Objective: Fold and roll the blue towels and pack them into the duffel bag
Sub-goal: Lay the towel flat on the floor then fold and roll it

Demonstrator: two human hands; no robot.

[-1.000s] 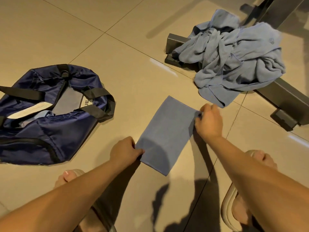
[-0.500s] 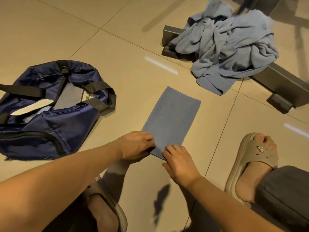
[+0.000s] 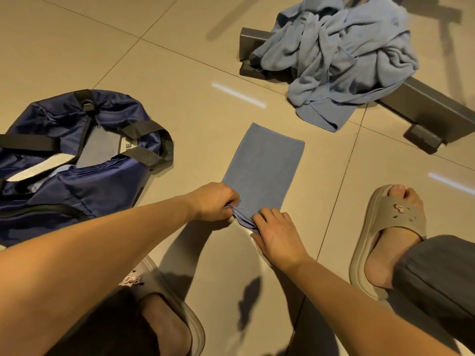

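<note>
Right of duffel bag (image 3: 77, 181) | left hand (image 3: 216, 201), right hand (image 3: 277, 232) now both pinch folded towel (image 3: 262, 170) near edge | rolling likely begins

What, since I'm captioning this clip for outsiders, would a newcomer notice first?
The left hand and right hand pinch the near end of the folded blue towel, mid-floor. A navy duffel bag lies open at left; a crumpled towel heap sits top right.

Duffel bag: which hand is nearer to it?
Left. The left hand pinches the towel's near edge on the side toward the bag; the right hand grips the same edge farther from the bag.
</note>
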